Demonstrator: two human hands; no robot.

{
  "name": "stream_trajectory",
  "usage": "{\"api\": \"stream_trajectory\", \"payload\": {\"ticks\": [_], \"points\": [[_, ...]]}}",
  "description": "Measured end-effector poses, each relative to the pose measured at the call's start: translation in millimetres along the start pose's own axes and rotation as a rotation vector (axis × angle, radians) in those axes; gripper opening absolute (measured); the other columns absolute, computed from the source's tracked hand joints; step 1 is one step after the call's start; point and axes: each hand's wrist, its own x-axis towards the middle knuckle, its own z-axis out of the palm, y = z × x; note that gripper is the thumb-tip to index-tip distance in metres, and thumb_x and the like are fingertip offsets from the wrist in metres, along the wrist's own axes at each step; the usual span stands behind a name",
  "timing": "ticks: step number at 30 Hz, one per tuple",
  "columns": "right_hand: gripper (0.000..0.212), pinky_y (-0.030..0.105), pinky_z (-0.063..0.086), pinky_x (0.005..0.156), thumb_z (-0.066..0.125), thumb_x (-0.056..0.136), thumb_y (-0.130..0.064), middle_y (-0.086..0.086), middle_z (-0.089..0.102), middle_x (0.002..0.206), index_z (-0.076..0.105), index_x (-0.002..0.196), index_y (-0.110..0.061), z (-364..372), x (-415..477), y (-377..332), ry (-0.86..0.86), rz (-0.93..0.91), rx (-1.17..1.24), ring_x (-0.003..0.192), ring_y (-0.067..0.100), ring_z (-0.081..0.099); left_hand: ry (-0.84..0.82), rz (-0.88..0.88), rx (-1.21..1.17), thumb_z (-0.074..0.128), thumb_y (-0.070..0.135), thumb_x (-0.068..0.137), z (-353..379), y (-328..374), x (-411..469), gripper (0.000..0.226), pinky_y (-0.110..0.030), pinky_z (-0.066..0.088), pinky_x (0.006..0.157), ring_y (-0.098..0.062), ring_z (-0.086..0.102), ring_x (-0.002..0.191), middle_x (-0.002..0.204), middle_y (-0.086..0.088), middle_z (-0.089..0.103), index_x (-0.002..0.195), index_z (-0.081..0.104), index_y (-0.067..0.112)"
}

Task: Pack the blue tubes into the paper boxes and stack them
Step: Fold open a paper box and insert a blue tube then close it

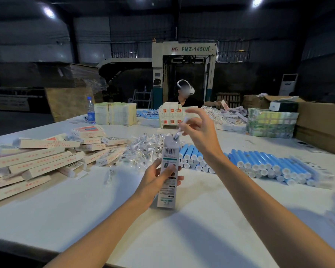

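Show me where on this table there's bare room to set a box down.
Bare table runs along the near edge, between the pile of boxes at left and the blue tubes at right, around the box the left hand grips. Crowded: the middle, where wrapped pieces lie heaped behind that box, and the far edge.

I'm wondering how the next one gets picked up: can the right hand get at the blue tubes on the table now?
Probably yes. The blue tubes lie uncovered on the table on that side. But the right hand pinches a small wrapped piece above the paper box, so it isn't free.
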Motion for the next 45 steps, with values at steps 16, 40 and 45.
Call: {"api": "stream_trajectory", "payload": {"ticks": [16, 40, 45], "points": [[0.013, 0.023, 0.051, 0.082, 0.077, 0.092, -0.014, -0.003, 0.071, 0.103, 0.068, 0.102, -0.014, 17, -8, 15, -0.258, -0.055, -0.276, 0.101, 0.014, 0.065, -0.006, 0.052, 0.07, 0.073, 0.034, 0.1, 8, 0, -4, 0.042, -0.042, 0.065, 0.09, -0.029, 0.078, 0.109, 0.121, -0.007, 0.079, 0.136, 0.06, 0.019], [0.036, 0.033, 0.059, 0.093, 0.065, 0.101, -0.009, -0.004, 0.073, 0.119, 0.06, 0.133, -0.025, -25, -79, 70, -0.105, 0.12, 0.056, 0.11, 0.018, 0.069, -0.138, 0.254, 0.464, 0.086, 0.031, 0.091, 17, 10, 36, 0.065, -0.036, 0.06, 0.096, -0.016, 0.071, 0.115, 0.118, 0.004, 0.077, 0.142, 0.047, 0.041], [0.033, 0.041, 0.06, 0.095, 0.065, 0.099, -0.005, 0.002, 0.072, 0.118, 0.06, 0.126, -0.023, -33, -73, 74, -0.087, 0.132, 0.007, 0.109, 0.019, 0.069, -0.147, 0.284, 0.495, 0.085, 0.042, 0.09, 23, 1, 45, 0.068, -0.024, 0.058, 0.096, -0.01, 0.068, 0.124, 0.127, 0.014, 0.072, 0.146, 0.046, 0.043]]}}
